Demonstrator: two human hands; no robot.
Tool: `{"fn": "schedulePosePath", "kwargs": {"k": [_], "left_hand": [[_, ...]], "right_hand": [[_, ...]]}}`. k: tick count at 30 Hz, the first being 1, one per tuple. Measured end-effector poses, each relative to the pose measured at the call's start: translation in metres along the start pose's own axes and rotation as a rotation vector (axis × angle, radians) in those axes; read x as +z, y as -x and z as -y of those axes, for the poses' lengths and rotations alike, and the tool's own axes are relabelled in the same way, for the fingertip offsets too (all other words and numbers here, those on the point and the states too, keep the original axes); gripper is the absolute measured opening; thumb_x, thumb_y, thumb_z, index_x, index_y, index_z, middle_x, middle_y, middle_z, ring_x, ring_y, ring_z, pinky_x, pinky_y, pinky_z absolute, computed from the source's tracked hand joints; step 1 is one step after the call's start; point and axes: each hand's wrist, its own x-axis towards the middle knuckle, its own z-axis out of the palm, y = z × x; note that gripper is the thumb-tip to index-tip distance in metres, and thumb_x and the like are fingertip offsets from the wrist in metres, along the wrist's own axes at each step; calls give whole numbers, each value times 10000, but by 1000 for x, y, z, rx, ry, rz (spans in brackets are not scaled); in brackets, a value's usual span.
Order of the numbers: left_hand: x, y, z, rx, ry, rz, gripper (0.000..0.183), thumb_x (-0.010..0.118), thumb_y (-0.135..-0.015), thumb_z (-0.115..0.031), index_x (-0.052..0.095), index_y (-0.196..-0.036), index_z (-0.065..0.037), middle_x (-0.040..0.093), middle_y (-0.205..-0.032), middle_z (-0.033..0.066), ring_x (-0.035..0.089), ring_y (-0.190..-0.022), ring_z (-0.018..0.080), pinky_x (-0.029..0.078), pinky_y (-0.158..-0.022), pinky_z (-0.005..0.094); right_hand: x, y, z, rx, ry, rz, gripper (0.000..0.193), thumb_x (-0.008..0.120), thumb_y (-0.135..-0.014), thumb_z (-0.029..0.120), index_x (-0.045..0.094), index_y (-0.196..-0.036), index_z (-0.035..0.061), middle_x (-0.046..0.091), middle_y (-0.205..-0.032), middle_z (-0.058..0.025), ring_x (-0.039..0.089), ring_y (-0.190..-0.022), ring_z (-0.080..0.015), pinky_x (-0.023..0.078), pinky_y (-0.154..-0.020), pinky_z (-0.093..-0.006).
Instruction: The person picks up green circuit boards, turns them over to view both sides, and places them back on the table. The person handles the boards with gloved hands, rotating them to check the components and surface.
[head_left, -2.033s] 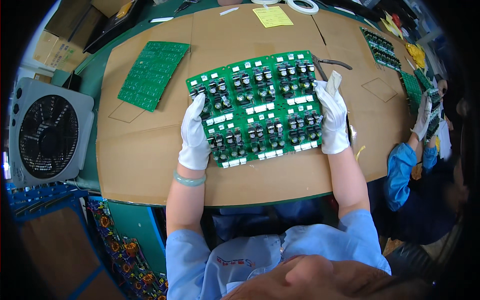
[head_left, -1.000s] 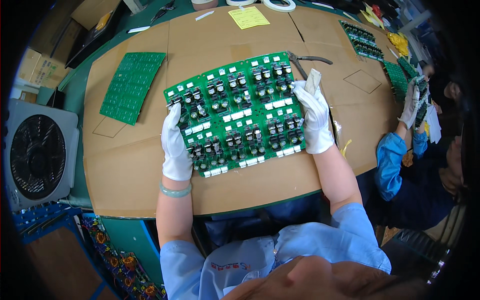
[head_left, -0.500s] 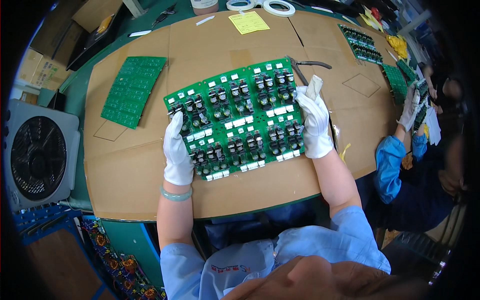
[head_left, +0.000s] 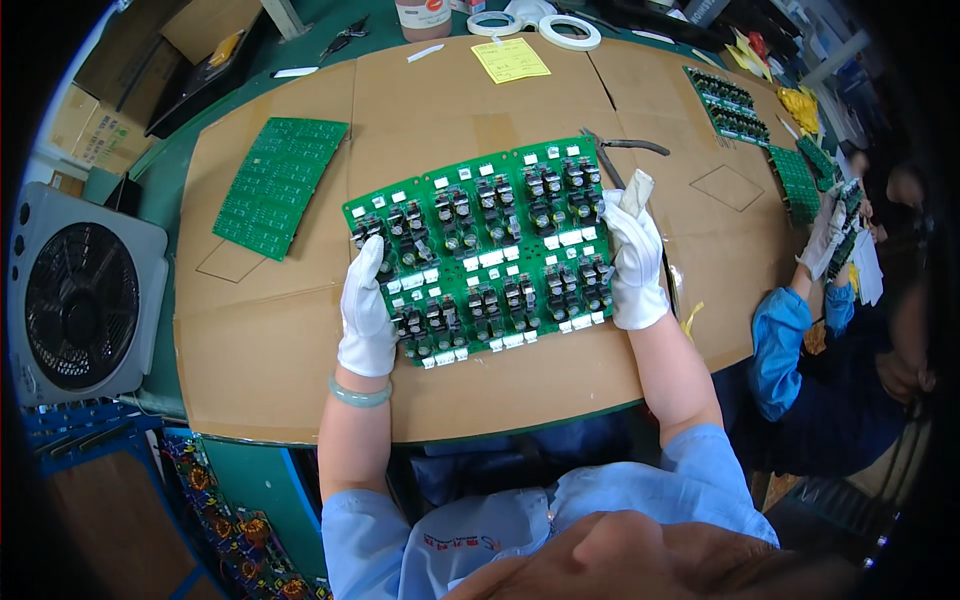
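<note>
Between my two gloved hands is a large green circuit board (head_left: 459, 264), its face crowded with black parts and white connectors. My left hand (head_left: 367, 308), in a white glove, is closed on the board's left edge. At the right edge my right hand (head_left: 635, 260), also gloved in white, grips the board, and a loose glove fingertip sticks up. Pliers (head_left: 630, 146) with dark handles lie just beyond the board's upper right corner, partly hidden by it. A second green board (head_left: 278, 187), without tall parts, lies on the cardboard (head_left: 270, 340) to the left.
A grey box fan (head_left: 85, 290) stands at the left. Tape rolls (head_left: 569, 32), a jar (head_left: 425, 18) and a yellow paper slip (head_left: 511, 61) are at the back. On the right, a co-worker's gloved hand (head_left: 822, 236) holds a board near other boards (head_left: 728, 106).
The view has shifted slightly. Both hands still hold the board by its sides, and its right end sits a little lower, nearer to me.
</note>
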Motion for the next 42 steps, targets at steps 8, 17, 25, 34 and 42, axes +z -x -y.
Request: {"fn": "schedulePosePath", "kwargs": {"k": [8, 17, 25, 34, 42], "left_hand": [[14, 2, -5, -55, -11, -11, 411, 386, -965, -269, 492, -1225, 32, 587, -1163, 123, 600, -1019, 191, 480, -877, 310], [11, 3, -4, -59, -19, 0, 400, 390, -963, -256, 485, -1233, 24, 588, -1169, 122, 602, -1019, 189, 488, -862, 310], [3, 4, -1, -6, -253, -4, 359, 368, -971, -214, 496, -1203, 29, 602, -1124, 109, 604, -971, 162, 487, -844, 309], [12, 8, -4, -74, -201, -20, 341, 343, -978, -183, 529, -1150, 46, 597, -1118, 122, 592, -974, 166, 474, -849, 306], [-13, 13, 16, 68, -462, -32, 286, 386, -962, -67, 487, -1203, 47, 552, -1179, 174, 570, -1045, 253, 480, -869, 350]], "right_hand": [[-6, -2, -7, -134, 113, -3, 218, 494, -892, 100, 625, -937, -68, 611, -998, -126, 567, -904, -179, 441, -803, -274], [-9, -5, -15, 54, -74, -64, 217, 525, -855, 108, 619, -951, -63, 612, -971, -98, 563, -891, -159, 430, -811, -257], [-10, -2, -14, 20, -2, -60, 244, 529, -838, 116, 603, -985, -64, 609, -948, -78, 555, -871, -138, 422, -802, -252], [-5, 0, -9, -34, 100, -124, 198, 546, -845, 98, 594, -965, -51, 588, -890, -46, 521, -799, -101, 414, -751, -234], [-7, -1, -14, -35, 90, -130, 183, 562, -845, 102, 603, -951, -41, 567, -900, -36, 521, -822, -106, 415, -755, -247]]}}
